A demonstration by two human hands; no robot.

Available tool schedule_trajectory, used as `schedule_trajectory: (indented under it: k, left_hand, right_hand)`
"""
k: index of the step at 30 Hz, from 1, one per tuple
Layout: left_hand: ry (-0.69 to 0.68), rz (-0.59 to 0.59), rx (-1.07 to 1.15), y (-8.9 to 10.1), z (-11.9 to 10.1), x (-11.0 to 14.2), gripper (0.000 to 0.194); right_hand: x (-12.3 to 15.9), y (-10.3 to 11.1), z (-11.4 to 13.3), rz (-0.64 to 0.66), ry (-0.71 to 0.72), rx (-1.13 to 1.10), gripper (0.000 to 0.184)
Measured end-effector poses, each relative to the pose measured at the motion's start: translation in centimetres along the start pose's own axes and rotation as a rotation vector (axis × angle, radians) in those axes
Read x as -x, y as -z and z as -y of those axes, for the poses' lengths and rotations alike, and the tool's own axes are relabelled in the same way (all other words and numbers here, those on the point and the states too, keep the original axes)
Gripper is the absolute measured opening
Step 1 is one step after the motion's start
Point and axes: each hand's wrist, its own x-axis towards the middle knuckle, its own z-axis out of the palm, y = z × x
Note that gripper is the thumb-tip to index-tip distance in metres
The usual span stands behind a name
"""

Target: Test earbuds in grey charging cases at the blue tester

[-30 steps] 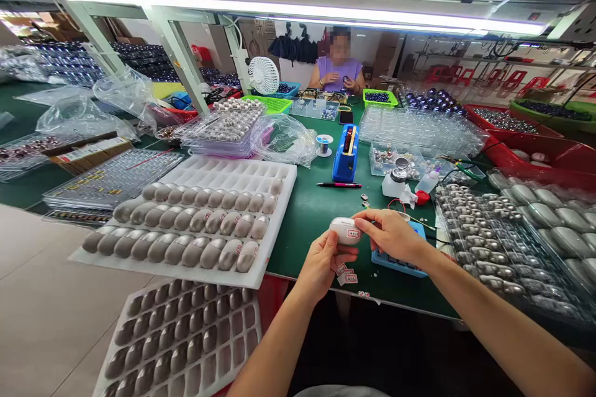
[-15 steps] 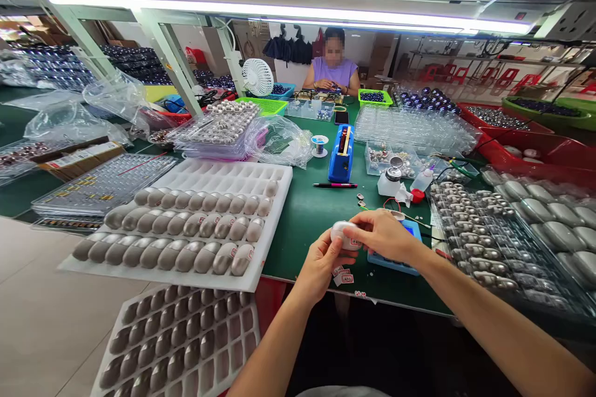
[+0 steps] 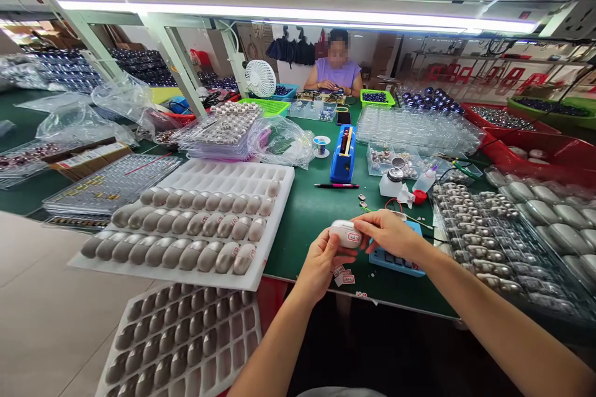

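Note:
A glossy pale earbud case, rounded and bearing a red-printed sticker on its front, is held above the green table's near edge. My left hand is closed round its left side, thumb on the front. My right hand grips the right end between thumb and fingers. Below them lie several small red-printed labels. Partly behind my right hand sits a blue device with buttons. On the left, a white foam tray carries rows of similar cases, a few with red stickers.
A second tray of darker cases stands lower left. A pen, a blue tape dispenser and a pump bottle lie beyond my hands. Trays of small metallic parts crowd the right. Across the table sits a co-worker.
My right fingers have shifted from the case's front to its right end, so the sticker shows fully. My left hand keeps its hold. The view has shifted slightly.

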Motion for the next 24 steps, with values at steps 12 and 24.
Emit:
schedule_trajectory:
  k: [12, 24]
  left_hand:
    - [-0.017, -0.006, -0.039, -0.1, 0.1, 0.0, 0.041]
    - [-0.190, 0.004, -0.281, 0.4, 0.6, 0.3, 0.038]
  right_hand:
    - [0.5, 0.1, -0.1, -0.011, 0.065, 0.053, 0.045]
    - [1.0, -0.1, 0.0, -0.146, 0.050, 0.062, 0.050]
